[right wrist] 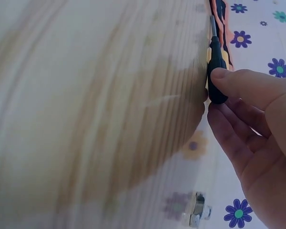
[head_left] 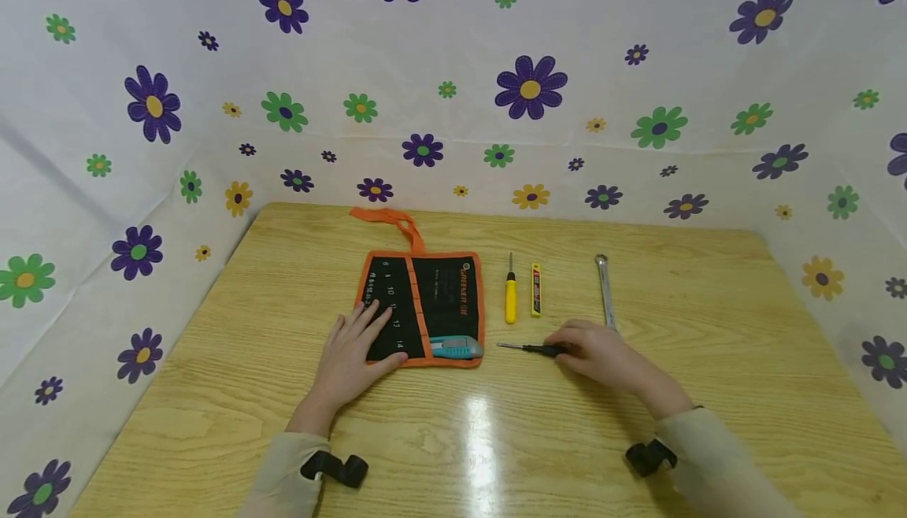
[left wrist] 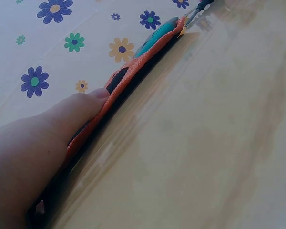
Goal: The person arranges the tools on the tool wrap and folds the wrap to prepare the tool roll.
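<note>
My left hand (head_left: 349, 354) rests with spread fingers on the left half of a black tool pouch (head_left: 441, 291) with orange trim. In the left wrist view the thumb (left wrist: 88, 102) lies along the pouch's near edge. A teal utility knife (head_left: 457, 348) sits in the pouch's lowest slot, blade end to the left. To the right of the pouch, my right hand (head_left: 601, 354) pinches a screwdriver by its black handle (right wrist: 216, 88) between thumb and fingers. The screwdriver's metal shaft (head_left: 512, 345) points left toward the pouch, low over the table.
A yellow-handled screwdriver (head_left: 510, 297) and a slim yellow packet (head_left: 536, 290) lie upright side by side right of the pouch. Farther right is a combination wrench (head_left: 605, 286), its lower end behind the right hand. An orange strap (head_left: 397, 219) trails behind the pouch. Flowered cloth (head_left: 453, 116) surrounds the wooden table (head_left: 708, 305).
</note>
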The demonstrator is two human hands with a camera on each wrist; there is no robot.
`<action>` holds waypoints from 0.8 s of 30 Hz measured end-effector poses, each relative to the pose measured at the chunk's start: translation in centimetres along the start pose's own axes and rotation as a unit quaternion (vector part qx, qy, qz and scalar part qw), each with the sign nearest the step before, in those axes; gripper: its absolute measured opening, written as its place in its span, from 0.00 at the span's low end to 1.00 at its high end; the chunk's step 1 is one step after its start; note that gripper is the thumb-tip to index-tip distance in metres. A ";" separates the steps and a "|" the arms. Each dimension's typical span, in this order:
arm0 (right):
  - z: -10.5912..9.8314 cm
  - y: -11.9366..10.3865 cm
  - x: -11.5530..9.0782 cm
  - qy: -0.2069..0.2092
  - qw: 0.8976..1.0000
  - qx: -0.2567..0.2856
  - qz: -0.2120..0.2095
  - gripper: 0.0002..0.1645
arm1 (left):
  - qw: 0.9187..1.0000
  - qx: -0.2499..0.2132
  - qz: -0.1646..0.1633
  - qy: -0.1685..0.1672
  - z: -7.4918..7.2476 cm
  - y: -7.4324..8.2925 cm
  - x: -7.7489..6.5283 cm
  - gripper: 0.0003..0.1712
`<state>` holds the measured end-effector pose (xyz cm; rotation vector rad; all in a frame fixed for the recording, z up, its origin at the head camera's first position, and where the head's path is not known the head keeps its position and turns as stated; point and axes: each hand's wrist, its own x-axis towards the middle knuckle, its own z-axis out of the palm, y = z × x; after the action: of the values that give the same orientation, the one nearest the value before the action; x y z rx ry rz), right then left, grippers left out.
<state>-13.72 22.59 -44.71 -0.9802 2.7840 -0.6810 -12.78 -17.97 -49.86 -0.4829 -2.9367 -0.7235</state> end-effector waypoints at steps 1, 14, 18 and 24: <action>0.1 -0.1 0.1 0.001 1.000 -0.002 0.002 0.14 | 1.000 0.000 0.000 -0.001 0.0 0.0 0.0 0.48; 0.0 -1.3 1.4 0.046 0.999 0.014 -0.017 0.12 | 1.000 -0.001 -0.001 -0.002 0.1 0.0 0.0 0.48; -0.3 -1.7 1.8 0.066 0.997 0.026 -0.024 0.12 | 1.000 0.000 -0.001 0.000 0.2 0.0 0.0 0.48; -0.5 -2.0 2.4 0.121 0.990 0.024 -0.070 0.11 | 1.000 0.003 0.000 0.001 0.4 -0.2 0.0 0.48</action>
<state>-14.64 19.91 -43.28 -1.1626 2.9059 -0.9424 -12.85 -17.99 -50.31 -0.4807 -2.9365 -0.7144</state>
